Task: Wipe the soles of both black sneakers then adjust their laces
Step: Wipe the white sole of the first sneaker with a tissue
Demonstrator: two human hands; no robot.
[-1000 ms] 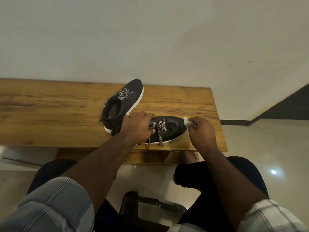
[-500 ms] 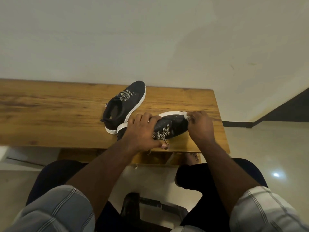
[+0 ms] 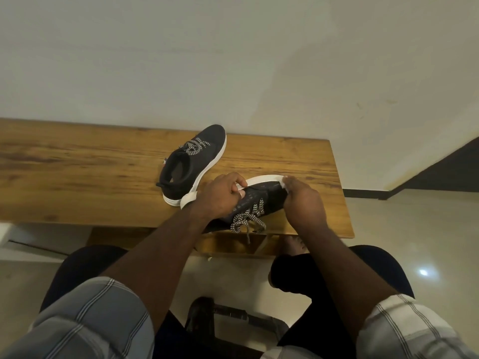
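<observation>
Two black sneakers with white soles are on the wooden table (image 3: 77,177). The far sneaker (image 3: 194,161) rests on its sole, toe pointing away. The near sneaker (image 3: 255,203) is tipped onto its side, upper and checked laces (image 3: 248,218) toward me, white sole (image 3: 261,179) facing away. My left hand (image 3: 217,195) grips it at the middle, thumb over the sole's edge. My right hand (image 3: 303,200) presses a small white wipe (image 3: 283,182) against the sole's toe end; most of the wipe is hidden under my fingers.
The table's right edge (image 3: 342,203) lies just beyond my right hand, its near edge right under the tipped sneaker. A white wall stands behind the table. Below are my knees, a bare foot (image 3: 295,246), a chair base and pale floor tiles.
My left hand has rolled the near sneaker from upright onto its side, turning its sole away from me. My right hand with the wipe has followed the toe end of the sole.
</observation>
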